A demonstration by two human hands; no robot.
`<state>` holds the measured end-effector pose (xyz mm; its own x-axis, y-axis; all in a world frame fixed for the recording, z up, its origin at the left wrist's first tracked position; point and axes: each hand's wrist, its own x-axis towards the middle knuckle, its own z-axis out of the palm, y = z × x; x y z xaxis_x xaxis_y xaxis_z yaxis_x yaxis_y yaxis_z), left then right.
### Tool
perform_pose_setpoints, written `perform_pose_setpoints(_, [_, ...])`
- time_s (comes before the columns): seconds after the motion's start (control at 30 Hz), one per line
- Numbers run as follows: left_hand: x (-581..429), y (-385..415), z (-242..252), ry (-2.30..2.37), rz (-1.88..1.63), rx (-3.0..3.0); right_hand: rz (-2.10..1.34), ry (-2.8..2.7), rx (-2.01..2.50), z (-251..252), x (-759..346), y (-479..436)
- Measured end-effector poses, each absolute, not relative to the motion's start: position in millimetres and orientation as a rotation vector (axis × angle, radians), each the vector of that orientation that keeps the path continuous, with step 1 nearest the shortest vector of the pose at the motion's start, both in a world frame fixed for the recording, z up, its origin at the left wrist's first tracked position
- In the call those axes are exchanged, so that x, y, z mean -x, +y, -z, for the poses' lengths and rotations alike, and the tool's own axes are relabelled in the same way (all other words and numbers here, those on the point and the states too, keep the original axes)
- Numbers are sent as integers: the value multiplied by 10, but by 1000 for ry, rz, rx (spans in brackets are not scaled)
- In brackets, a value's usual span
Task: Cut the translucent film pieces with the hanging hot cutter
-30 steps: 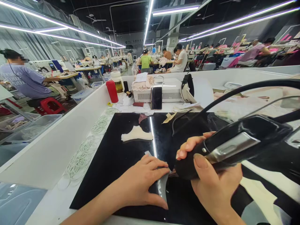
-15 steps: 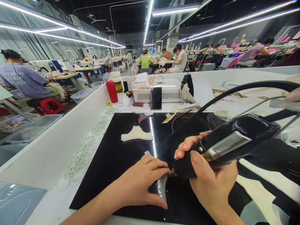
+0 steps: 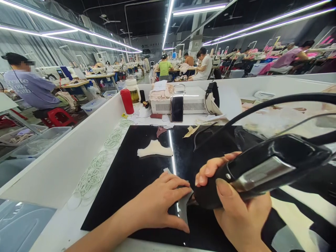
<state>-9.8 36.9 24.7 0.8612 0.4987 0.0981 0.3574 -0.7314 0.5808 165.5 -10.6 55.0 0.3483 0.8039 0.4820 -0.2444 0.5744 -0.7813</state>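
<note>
The person's left hand (image 3: 160, 197) lies on a smooth grey strip (image 3: 184, 209) near the middle of the black board (image 3: 118, 182), well in from its left edge. The left fingers are stretched out close to one another and the thumb is set apart toward the near edge, so the strip's side shows in the gap. The strip's long axis runs from the near edge toward the far edge, leaning left at its far end, which pokes out past the knuckles.

The right hand (image 3: 243, 213) is wrapped around a black hand tool (image 3: 275, 154), thumb on the near side, other fingers curled over the far side. Its nose points left, at the strip's right side, just beyond the left fingertips; whether the tip touches, I cannot tell. The left hand is the nearer to the strip, being on it.

Right of the right wrist lie cream cut pieces (image 3: 294, 217) and a grey piece (image 3: 285, 240). Farther off, a cream padded piece (image 3: 154, 149) lies toward the board's far left corner, with a maroon scrap (image 3: 160, 131) and a yellowish scrap (image 3: 191, 131) at the far edge. Past that edge stand a phone (image 3: 177, 109) and a white vented box (image 3: 194, 99).
</note>
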Motion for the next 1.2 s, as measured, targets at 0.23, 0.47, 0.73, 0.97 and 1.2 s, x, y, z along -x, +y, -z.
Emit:
perform_pose_setpoints(0.23, [97,368,-267,618,-344,-2465,-812,-1022,636,-570,-1658,-218])
perform_pose_setpoints(0.47, [108,367,-245,613,-354,-2475,-792,-1057,669,-563,-1641,-249])
perform_pose_setpoints(0.73, [94,374,-226,583,-394,-2484,-832,-1019,683,-590,-1702,-302])
perform_pose_setpoints(0.97, [100,371,-224,580,-408,-2486,-789,-961,670,-547,-1636,-345])
perform_pose_setpoints(1.2, [115,394,-169,619,-485,-2452,-803,-1049,707,-590,-1760,-343])
